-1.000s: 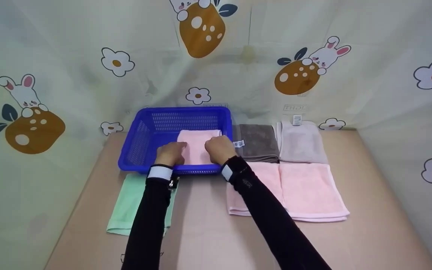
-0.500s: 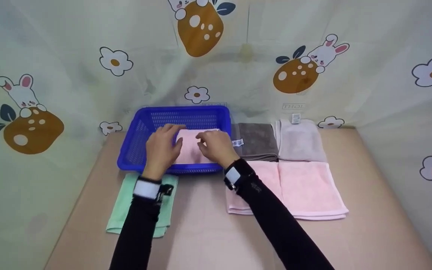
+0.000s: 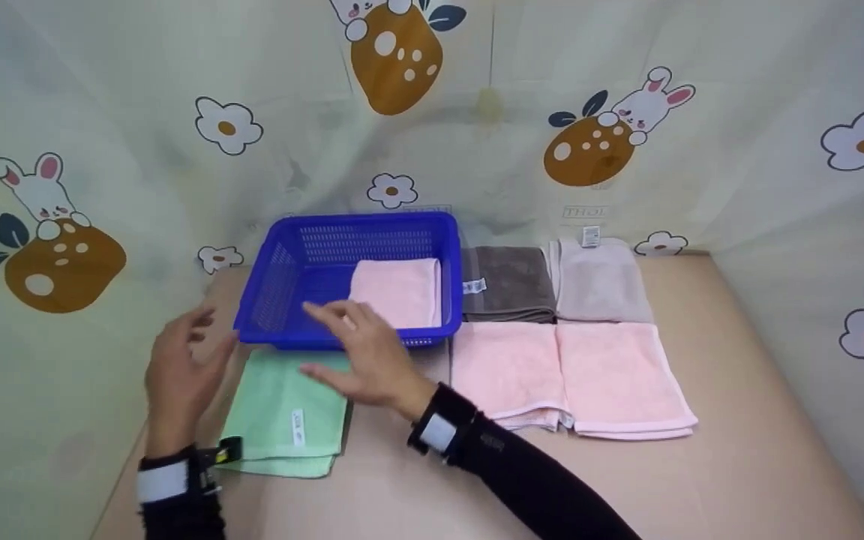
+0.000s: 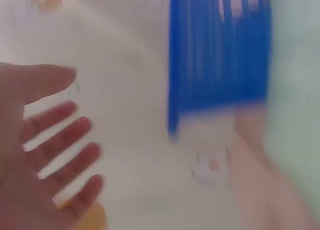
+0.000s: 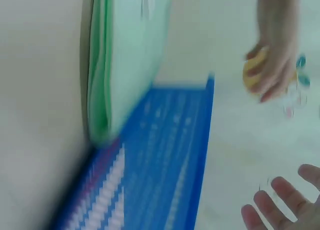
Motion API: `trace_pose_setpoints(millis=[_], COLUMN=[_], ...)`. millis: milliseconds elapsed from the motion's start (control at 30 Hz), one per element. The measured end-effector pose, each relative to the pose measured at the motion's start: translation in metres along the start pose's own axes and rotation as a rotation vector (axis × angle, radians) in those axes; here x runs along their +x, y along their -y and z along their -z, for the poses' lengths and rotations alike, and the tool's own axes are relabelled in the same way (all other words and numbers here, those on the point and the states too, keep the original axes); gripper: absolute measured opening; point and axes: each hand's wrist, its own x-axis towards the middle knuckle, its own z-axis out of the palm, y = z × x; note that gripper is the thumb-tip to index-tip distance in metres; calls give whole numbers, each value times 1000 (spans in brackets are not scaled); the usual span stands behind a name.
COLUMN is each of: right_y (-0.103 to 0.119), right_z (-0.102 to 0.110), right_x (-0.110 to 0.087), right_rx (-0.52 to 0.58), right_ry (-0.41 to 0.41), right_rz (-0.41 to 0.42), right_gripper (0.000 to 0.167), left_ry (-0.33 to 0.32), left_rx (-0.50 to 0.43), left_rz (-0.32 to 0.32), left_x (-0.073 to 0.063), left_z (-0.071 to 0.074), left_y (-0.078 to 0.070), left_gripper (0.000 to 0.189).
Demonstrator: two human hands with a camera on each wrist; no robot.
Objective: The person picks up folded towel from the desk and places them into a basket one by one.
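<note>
Basket (image 3: pixel 364 219) of blue colour stands on the counter (image 3: pixel 372 487), with 1 folded pink towel (image 3: pixel 402 289) in its right part. The green towel (image 3: pixel 274 405) lies just in front. The left hand (image 3: pixel 181 375) is spread beside this towel; the right hand (image 3: pixel 372 360), also spread, is near the front rim.

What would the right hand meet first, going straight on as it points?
Likely the blue basket, on its left side wall; in the head view the right hand points that way. Height is unclear, so it might pass above.
</note>
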Motion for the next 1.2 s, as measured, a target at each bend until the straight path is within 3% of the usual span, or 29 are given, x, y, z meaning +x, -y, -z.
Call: trace_pose_setpoints(millis=[67,133,233,367,533,633,800,900,1000,1200], right_y=[12,20,29,30,23,21,14,8,5,-1], right_z=[-11,-22,-39,-59,-80,-89,-95,-96,-97,-94], right_x=[-5,-11,-18,-24,-27,-28,-29,-29,-29,-26], right_rx=[7,17,34,39,38,29,-64,-141,-173,-7], right_ry=[45,85,127,179,253,219,151,169,223,266], right_rz=[36,74,107,43,-192,-314,-441,-482,-472,-473], right_gripper=[78,78,77,74,74,76,82,92,102,103], left_ry=[116,247,414,543,601,618,657,687,691,705], left_rx=[1,12,12,14,32,26,-13,-34,-29,-12], left_rz=[136,223,285,308,301,296,333,347,341,322], left_x=[-5,-9,-12,-14,-13,-13,-13,-13,-13,-12], left_z=[7,9,6,-2,-7,-9,-14,-17,-18,-21], left_y=[20,37,56,69,73,72,71,71,70,66], left_gripper=[63,75,87,91,90,87,78,68,56,50])
